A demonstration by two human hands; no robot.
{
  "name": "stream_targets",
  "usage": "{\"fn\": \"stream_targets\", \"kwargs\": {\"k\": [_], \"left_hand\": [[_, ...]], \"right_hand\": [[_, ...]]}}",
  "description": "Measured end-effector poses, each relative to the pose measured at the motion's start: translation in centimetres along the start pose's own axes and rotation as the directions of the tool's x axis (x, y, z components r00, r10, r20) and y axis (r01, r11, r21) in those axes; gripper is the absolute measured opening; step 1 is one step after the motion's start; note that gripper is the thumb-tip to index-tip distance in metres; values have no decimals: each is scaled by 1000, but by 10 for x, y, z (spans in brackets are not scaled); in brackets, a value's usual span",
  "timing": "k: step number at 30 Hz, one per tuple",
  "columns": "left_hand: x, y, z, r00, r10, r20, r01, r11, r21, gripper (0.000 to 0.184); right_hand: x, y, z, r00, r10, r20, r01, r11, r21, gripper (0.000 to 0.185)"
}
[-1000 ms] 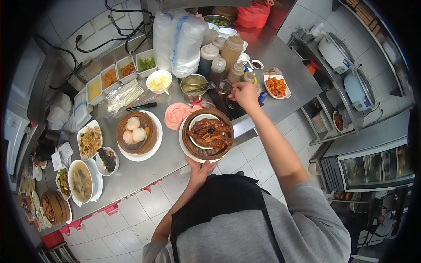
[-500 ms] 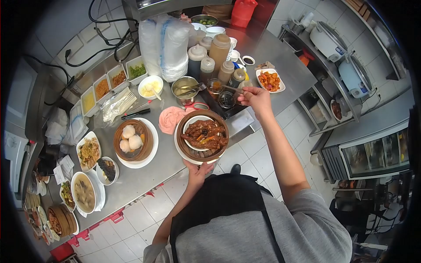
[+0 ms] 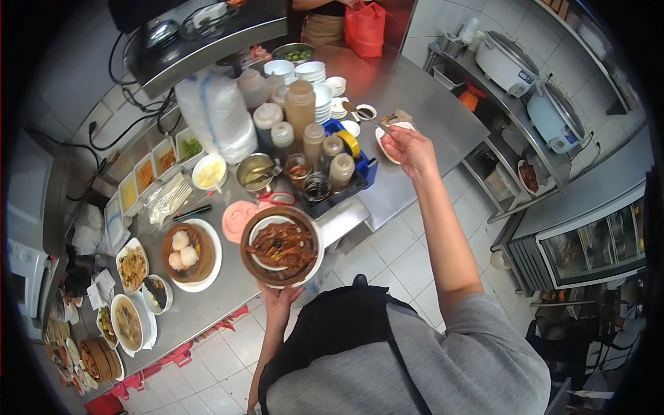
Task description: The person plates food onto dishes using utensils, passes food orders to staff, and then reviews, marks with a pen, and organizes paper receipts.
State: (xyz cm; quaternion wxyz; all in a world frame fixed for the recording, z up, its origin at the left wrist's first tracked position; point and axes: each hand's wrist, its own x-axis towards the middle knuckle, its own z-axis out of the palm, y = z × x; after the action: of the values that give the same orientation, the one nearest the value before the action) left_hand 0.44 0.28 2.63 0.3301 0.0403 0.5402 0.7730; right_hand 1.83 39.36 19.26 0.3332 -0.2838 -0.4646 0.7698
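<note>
My left hand [image 3: 280, 296] grips the near edge of a white plate [image 3: 317, 261]. On the plate stands a round bamboo steamer [image 3: 250, 266] with a bowl of braised chicken feet [image 3: 283, 243] in it. Raised over the right part of the counter, my right hand [image 3: 409, 149] pinches the handle of a thin spoon [image 3: 373, 120]. The spoon's brownish tip points left, near a small dish of dark sauce [image 3: 366, 111]. Behind that hand is a white dish [image 3: 387, 149], its contents mostly hidden. Open sauce jars [image 3: 316, 187] sit left of the hand.
Squeeze bottles [image 3: 301, 107] and a blue tape dispenser [image 3: 365, 169] crowd the counter's middle. A steamer of dumplings [image 3: 183, 252] and a soup bowl [image 3: 130, 323] stand at left. A pink cloth [image 3: 238, 220] lies behind the plate. Another person's hand holds a red bag [image 3: 364, 31].
My right hand has lifted the spoon away from the dark jar toward the back of the counter. The view has shifted, and the steamer on its plate appears farther left and lower.
</note>
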Motion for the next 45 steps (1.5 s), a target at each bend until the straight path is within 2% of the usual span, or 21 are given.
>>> {"fn": "stream_targets", "kwargs": {"k": [4, 7, 10, 13, 16, 19, 22, 23, 24, 26, 29, 30, 32, 33, 34, 36, 38, 39, 42, 43, 45], "left_hand": [[-1, -7, 0, 998, 31, -52, -33, 998, -48, 67], [-3, -6, 2, 997, 55, -57, -58, 996, -62, 67], [-1, -10, 0, 997, 36, -70, -40, 998, -53, 67], [-1, -11, 2, 995, 38, -89, -43, 998, -54, 65], [-1, -13, 2, 994, 43, -100, -49, 997, -66, 64], [0, -15, 1, 994, 39, -103, -46, 997, -69, 64], [-2, -10, 5, 993, 44, -107, -49, 998, -47, 64], [-3, -9, 7, 992, 49, -116, -54, 998, -38, 65], [-3, -9, 7, 995, 49, -92, -52, 998, -27, 64], [-1, -12, 1, 996, 55, -64, -56, 998, -6, 63], [-1, -7, 1, 998, 59, -18, -60, 998, -15, 68], [-2, -6, 0, 999, 48, -3, -48, 999, -6, 69], [0, -8, -5, 999, 29, 38, -30, 999, 13, 70], [3, -16, -12, 996, 49, 70, -49, 999, 1, 71], [3, -16, -15, 995, 53, 86, -56, 997, 45, 74], [1, -10, -23, 976, 90, 200, -113, 988, 104, 76], [-3, 1, -27, 969, 17, 248, -23, 1000, 20, 76], [-4, 5, -30, 960, -19, 279, 25, 999, -19, 75], [3, -5, -45, 939, 20, 344, -2, 999, -54, 76], [4, -5, -51, 922, 24, 387, -41, 999, 36, 73], [7, -9, -61, 903, 62, 425, -110, 990, 90, 73]], "right_hand": [[39, -2, -66, 970, -70, -231, -4, 953, -303, 20], [54, 6, -105, 930, -293, -220, 54, 706, -707, 17], [67, 11, -138, 860, -505, 70, 240, 280, -930, 17], [80, 5, -152, 729, -619, 291, 367, -5, -930, 18], [86, 0, -143, 627, -664, 408, 482, -81, -873, 18], [101, 11, -146, 656, -651, 382, 464, -51, -884, 15], [104, 19, -149, 864, -482, -142, 142, 505, -852, 13], [107, 15, -150, 923, -294, -247, 84, 781, -618, 13], [108, 11, -145, 960, -63, -273, -27, 950, -311, 14], [94, -9, -120, 991, 19, -136, -49, 975, -218, 18], [61, -28, -52, 988, 15, 155, 23, 970, -242, 17], [45, -32, -27, 973, -71, 218, 157, 899, -408, 17], [12, -27, 30, 899, -218, 381, 427, 630, -649, 16], [4, -18, 47, 862, -245, 443, 507, 422, -752, 17], [-23, -22, 77, 657, -358, 663, 728, 76, -681, 17], [-23, 9, 99, 498, -319, 807, 838, -63, -542, 14], [-29, 35, 117, 528, -163, 833, 804, -219, -552, 11], [-31, 44, 125, 587, -45, 808, 758, -321, -568, 11], [-21, 63, 145, 576, 192, 795, 796, -355, -491, 13], [-28, 61, 163, 536, 165, 828, 812, -369, -453, 20], [-38, 60, 212, 442, 257, 859, 884, -285, -370, 20]]}}
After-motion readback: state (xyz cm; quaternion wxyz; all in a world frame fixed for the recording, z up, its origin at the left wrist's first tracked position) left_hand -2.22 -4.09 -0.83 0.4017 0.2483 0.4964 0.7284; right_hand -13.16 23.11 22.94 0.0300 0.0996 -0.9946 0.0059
